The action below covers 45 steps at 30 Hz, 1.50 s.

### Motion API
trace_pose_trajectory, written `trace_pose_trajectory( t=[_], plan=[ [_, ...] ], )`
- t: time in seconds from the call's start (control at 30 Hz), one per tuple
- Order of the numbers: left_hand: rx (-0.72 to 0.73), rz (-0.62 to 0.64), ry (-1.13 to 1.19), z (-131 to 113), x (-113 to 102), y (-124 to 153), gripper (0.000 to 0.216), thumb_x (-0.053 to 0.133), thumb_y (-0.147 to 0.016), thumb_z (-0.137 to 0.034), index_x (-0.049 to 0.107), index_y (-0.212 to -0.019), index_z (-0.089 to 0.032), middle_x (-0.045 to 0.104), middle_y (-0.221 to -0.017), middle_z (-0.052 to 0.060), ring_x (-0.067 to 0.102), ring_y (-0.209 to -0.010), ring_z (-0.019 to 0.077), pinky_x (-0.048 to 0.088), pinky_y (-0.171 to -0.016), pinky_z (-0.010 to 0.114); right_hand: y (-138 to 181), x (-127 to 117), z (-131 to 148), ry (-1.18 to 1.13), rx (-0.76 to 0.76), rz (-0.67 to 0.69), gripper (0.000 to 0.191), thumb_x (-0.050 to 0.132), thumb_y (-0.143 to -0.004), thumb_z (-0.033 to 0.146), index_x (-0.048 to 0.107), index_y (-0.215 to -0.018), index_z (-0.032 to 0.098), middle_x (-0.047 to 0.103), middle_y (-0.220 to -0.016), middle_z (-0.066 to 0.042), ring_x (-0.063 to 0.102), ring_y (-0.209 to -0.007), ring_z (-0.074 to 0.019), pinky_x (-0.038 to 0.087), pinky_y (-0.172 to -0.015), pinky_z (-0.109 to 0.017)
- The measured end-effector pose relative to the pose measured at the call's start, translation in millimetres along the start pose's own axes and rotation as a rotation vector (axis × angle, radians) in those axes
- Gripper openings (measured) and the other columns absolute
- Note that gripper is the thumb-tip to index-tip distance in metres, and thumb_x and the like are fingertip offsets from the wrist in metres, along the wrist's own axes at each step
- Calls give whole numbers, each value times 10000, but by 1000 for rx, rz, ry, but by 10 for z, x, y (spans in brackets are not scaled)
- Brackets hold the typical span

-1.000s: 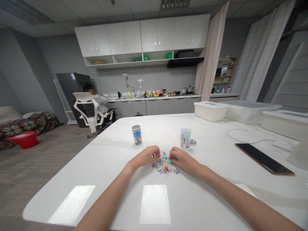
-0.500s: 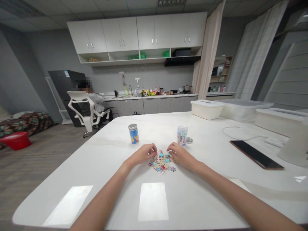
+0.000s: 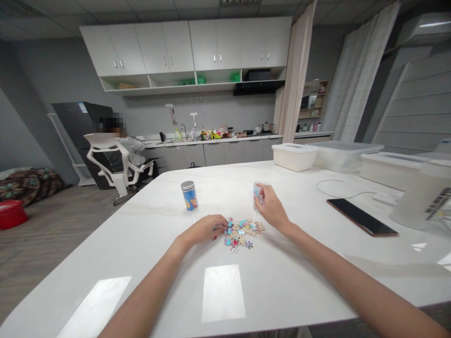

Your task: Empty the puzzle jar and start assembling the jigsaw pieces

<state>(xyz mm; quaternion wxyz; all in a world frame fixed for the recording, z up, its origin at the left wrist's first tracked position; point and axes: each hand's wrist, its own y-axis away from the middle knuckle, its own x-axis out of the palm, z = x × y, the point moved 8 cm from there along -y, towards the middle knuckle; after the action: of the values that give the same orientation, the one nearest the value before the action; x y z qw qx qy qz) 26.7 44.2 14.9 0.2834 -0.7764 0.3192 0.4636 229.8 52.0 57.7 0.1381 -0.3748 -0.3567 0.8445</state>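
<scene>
A small heap of colourful jigsaw pieces (image 3: 241, 232) lies on the white table (image 3: 225, 291). My left hand (image 3: 204, 228) rests at the heap's left edge with fingers curled on some pieces. Just behind the heap stands the clear open jar (image 3: 257, 194), and my right hand (image 3: 272, 208) is wrapped around it. A blue jar with a silver lid (image 3: 189, 195) stands apart to the left, upright and closed.
A dark phone (image 3: 361, 217) and a white cable (image 3: 329, 188) lie to the right. White lidded bins (image 3: 295, 155) line the far right edge, and a white cylinder (image 3: 419, 195) stands at the right. A person sits in a white chair (image 3: 109, 162) by the kitchen counter.
My right hand left the puzzle heap and moved up to grip the clear jar. My left hand stayed at the heap. The view shifted right.
</scene>
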Motion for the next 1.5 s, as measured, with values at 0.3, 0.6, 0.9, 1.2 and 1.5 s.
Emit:
trace_pose_trajectory(
  t=[0.3, 0.6, 0.9, 1.2, 1.5],
  plan=[
    [12, -27, -126, -77, -8, 4, 250, 372, -970, -238, 613, -1034, -209, 637, -1038, 50, 605, -893, 163, 462, -809, 275, -102, -42, -532, 34, 100, -35, 284, 605, -812, 335, 506, -1051, 217, 543, -1033, -89, 572, -960, -261, 499, -875, -433],
    [49, -285, -408, -241, -219, 2, 180, 430, -963, -258, 572, -1038, -177, 652, -990, 86, 618, -898, 212, 452, -834, 362, 40, -8, 255, -101, -288, 80, 279, 532, -845, 127, 429, -1082, 233, 549, -1314, -143, 538, -1228, -270, 452, -995, -490],
    [156, -354, -515, -513, -224, -7, 295, 369, -977, -254, 573, -1172, -169, 636, -658, 33, 605, -611, 170, 457, -731, 352, 180, 170, 465, -82, -428, 239, 620, 482, -846, 3, 350, -1387, 277, 544, -1377, -101, 507, -1293, -250, 429, -1059, -484],
    [128, -206, -632, -454, 96, -49, 388, 413, -965, -266, 433, -1343, -185, 629, -636, -5, 601, -539, 168, 479, -564, 273, 319, 179, 724, -106, -626, 208, 766, 484, -769, -62, 289, -1436, 263, 594, -1315, -107, 568, -1221, -229, 507, -964, -454],
    [24, -84, -693, -371, 82, -68, 152, 477, -915, -158, 567, -1035, -182, 639, -639, 12, 640, -588, 189, 472, -573, 263, 335, 252, 720, -63, -617, 304, 733, 494, -776, -42, 320, -1428, 243, 596, -1331, -109, 558, -1248, -232, 487, -971, -458]
  ],
)
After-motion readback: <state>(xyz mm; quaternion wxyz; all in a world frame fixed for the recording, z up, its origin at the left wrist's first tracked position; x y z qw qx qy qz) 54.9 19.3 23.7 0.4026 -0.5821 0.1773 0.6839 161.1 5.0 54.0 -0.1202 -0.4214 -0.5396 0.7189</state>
